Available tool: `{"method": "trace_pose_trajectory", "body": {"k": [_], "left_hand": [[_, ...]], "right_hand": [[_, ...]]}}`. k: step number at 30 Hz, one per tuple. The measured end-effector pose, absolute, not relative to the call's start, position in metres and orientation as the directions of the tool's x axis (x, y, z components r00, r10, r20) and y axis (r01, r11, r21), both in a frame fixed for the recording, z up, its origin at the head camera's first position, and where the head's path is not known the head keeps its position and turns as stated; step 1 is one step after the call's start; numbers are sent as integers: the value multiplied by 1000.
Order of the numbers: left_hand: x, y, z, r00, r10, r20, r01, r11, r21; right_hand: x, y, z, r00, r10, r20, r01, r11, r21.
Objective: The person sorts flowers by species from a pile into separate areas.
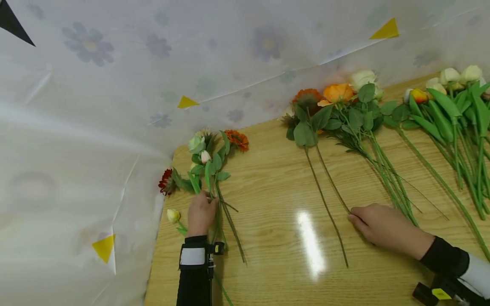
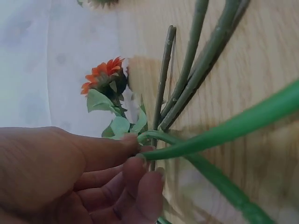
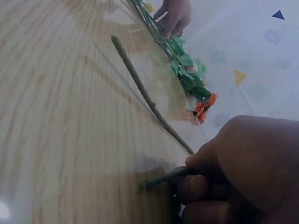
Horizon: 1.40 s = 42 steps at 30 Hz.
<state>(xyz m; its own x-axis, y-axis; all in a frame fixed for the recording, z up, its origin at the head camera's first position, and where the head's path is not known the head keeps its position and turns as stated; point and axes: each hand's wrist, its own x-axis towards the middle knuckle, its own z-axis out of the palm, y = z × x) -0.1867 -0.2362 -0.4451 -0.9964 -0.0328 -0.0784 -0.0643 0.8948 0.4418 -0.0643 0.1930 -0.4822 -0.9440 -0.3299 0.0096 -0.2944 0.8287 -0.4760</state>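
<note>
At the left of the table my left hand [image 1: 201, 214] pinches a green flower stem [image 2: 201, 142] between thumb and fingers. Around it lies a loose bunch of artificial flowers, with an orange flower [image 1: 237, 140], a pale pink bud [image 1: 205, 157] and a dark red flower [image 1: 166, 182]. My right hand [image 1: 390, 227] pinches the lower end of a thin flower stem [image 3: 163, 179]. That stem runs up to green leaves [image 1: 305, 134] below a rust-orange flower [image 1: 307, 98]; which bloom it carries I cannot tell. Beside it, a second bare stem [image 1: 325, 204] lies unheld on the table.
Right of centre lie an orange rose [image 1: 338, 92] and a white rose [image 1: 363, 79]. Farther right are several green-stemmed tulips [image 1: 444, 104]. A yellow bud [image 1: 173, 215] lies left of my left hand. A white flower-print sheet [image 1: 229, 51] hangs along the table's back and left edges.
</note>
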Motion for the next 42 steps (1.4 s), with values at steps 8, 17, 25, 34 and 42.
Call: {"method": "trace_pose_trajectory", "body": {"k": [8, 17, 25, 34, 42], "left_hand": [[-186, -226, -434, -998, -8, 58, 22, 864, 503], [-178, -176, -412, -983, 171, -59, 42, 533, 845], [-161, -111, -407, -845, 521, -123, -10, 215, 977], [-146, -62, -412, -760, 646, -69, -33, 67, 997], [-154, -83, -417, -831, 554, -55, 90, 231, 969]], "right_hand": [[-71, 196, -472, -926, -348, -146, -230, 827, -513], [-79, 207, -454, -960, -267, -89, -196, 859, -472], [-81, 174, -439, -914, -366, 174, -374, 598, -709], [-75, 154, -431, -837, -525, 152, -344, 291, -893], [-74, 197, -426, -922, -340, 183, -350, 536, -768]]}}
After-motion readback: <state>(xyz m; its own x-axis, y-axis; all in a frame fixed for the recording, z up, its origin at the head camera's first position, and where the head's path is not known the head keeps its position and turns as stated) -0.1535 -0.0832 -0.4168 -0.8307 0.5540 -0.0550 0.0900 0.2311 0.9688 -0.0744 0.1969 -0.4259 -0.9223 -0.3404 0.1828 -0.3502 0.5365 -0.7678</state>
